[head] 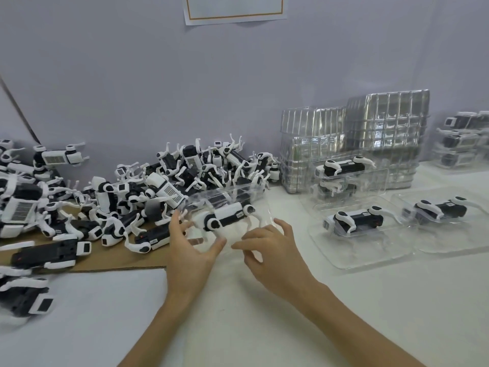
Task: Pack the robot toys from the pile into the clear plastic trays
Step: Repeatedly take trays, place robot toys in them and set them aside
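One robot toy (227, 217) is already lying in a clear plastic tray (258, 221) right in front of both hands, just past the fingertips. Its long axis is being run on a diagonal, with the near end down toward the left hand and the far end up and off to the right. So it's being presented roughly side-on rather than pointing away.

The left hand (191, 247) is being held spread, with its fingers straight against the tray's left side and its thumb stretched along the near edge. The right hand (268, 250) is being held at the near rim, fingers loosely curled and pointing left. Whether the plastic is actually being pinched there can't be told, because the clear rim is getting lost against the white table (344, 300).

The toy's lower end is being covered more closely by the left hand, so any last nudge into the moulded pocket is probably being set up from that side.

The pile (158, 181) is being crowded right up behind the tray's far-left corner, nearer the left hand. The filled trays (357, 250) are sitting well off to the right, nearer the right hand, so a sideways slide that way looks like a right-hand job.
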